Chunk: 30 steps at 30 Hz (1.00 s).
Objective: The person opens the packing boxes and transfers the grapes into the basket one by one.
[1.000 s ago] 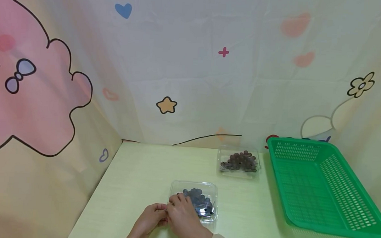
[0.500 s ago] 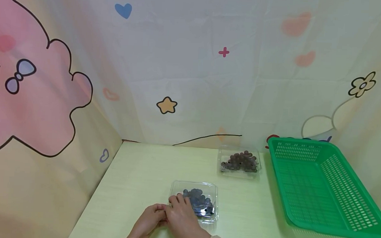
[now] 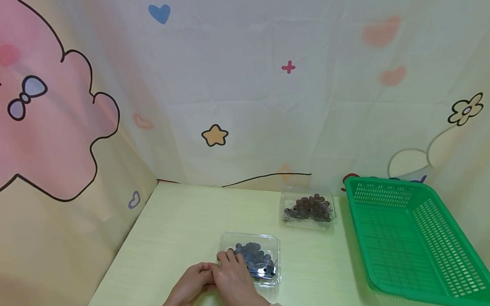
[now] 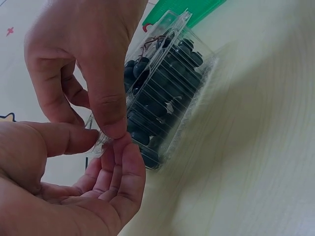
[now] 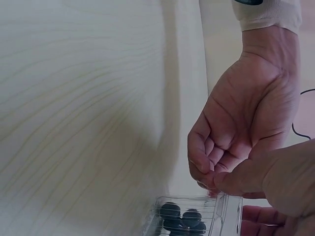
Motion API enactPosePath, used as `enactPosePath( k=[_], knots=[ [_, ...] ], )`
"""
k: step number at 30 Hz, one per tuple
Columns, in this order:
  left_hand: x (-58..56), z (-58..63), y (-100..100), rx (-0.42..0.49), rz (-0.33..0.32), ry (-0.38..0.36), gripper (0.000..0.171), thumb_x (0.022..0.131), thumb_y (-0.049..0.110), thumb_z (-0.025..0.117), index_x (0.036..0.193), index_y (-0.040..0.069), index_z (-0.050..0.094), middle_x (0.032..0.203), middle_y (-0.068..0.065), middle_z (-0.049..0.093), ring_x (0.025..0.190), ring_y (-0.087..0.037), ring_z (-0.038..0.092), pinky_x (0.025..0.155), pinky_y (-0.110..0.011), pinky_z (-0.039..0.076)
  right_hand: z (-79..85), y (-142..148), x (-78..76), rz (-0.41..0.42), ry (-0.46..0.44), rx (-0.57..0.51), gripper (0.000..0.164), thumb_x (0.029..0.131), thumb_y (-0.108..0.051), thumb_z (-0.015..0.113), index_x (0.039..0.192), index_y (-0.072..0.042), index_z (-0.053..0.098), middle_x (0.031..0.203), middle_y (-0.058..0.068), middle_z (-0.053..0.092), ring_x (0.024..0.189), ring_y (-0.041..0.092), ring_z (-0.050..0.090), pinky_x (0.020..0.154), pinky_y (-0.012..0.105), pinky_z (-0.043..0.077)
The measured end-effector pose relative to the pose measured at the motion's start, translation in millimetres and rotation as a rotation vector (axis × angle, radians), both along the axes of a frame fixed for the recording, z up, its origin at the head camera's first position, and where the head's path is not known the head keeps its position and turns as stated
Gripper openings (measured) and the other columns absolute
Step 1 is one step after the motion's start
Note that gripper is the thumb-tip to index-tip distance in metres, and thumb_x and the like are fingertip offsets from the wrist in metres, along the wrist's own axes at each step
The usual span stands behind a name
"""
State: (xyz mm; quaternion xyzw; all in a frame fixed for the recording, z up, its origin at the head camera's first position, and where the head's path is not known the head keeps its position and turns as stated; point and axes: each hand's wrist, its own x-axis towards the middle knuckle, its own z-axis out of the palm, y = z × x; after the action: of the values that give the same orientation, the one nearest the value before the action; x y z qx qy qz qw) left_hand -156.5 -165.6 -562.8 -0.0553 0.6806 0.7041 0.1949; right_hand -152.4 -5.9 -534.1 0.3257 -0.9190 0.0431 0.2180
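A clear plastic clamshell box (image 3: 267,245) with a bunch of dark grapes (image 3: 261,258) inside rests on the table near the front. Its lid lies over the fruit. My left hand (image 3: 191,284) pinches the box's left front corner between thumb and fingers, palm turned up in the right wrist view. From above, my right hand (image 3: 237,280) grips the same corner with its thumb (image 4: 112,113), its other fingers bent over the lid. The two hands meet there, thumbs close together. In the left wrist view dark grapes (image 4: 156,105) show through the box's ribbed side wall.
A second clear box (image 3: 306,225) of reddish-dark grapes (image 3: 311,206) stands farther back on the pale wooden table (image 3: 176,223). A large green plastic basket (image 3: 361,249) occupies the right side. A printed curtain (image 3: 248,89) hangs behind and along the left.
Both hands keep their hold at the box corner. The right hand and sleeve have shifted very slightly left; the boxes and basket stay put.
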Motion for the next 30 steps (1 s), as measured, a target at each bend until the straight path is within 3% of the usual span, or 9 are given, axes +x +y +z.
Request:
enactPosePath(
  k=[14,23,30],
  knots=[
    [-1.0,0.3,-2.3,0.015,-0.019,-0.05,0.038,0.103,0.007,0.059,0.129,-0.019,0.055,0.105,-0.008,0.069,0.092,-0.014,0.065,0.088,-0.036,0.057,0.7,0.5,1.1,0.008,-0.075,-0.011,0.013,0.089,-0.013,0.074,0.099,-0.019,0.079,0.097,-0.002,0.055,0.084,0.014,0.047,0.067,0.025,0.036],
    [1.4,-0.7,-2.2,0.064,-0.012,-0.046,0.036,0.101,0.001,0.058,0.129,-0.021,0.054,0.104,-0.007,0.07,0.091,-0.013,0.065,0.083,-0.031,0.056,-1.9,-0.2,1.6,0.004,-0.035,-0.053,0.008,0.084,-0.015,0.078,0.09,-0.02,0.078,0.092,-0.003,0.053,0.081,0.014,0.045,0.065,0.024,0.034],
    [0.9,-2.0,-2.2,0.065,-0.006,-0.04,0.039,0.101,0.003,0.061,0.131,-0.021,0.053,0.106,-0.006,0.07,0.091,-0.012,0.065,0.08,-0.028,0.055,-1.6,0.0,2.2,-0.004,-0.017,-0.041,0.008,0.081,-0.021,0.082,0.086,-0.016,0.078,0.097,-0.001,0.058,0.086,0.016,0.049,0.067,0.026,0.039]
  ],
)
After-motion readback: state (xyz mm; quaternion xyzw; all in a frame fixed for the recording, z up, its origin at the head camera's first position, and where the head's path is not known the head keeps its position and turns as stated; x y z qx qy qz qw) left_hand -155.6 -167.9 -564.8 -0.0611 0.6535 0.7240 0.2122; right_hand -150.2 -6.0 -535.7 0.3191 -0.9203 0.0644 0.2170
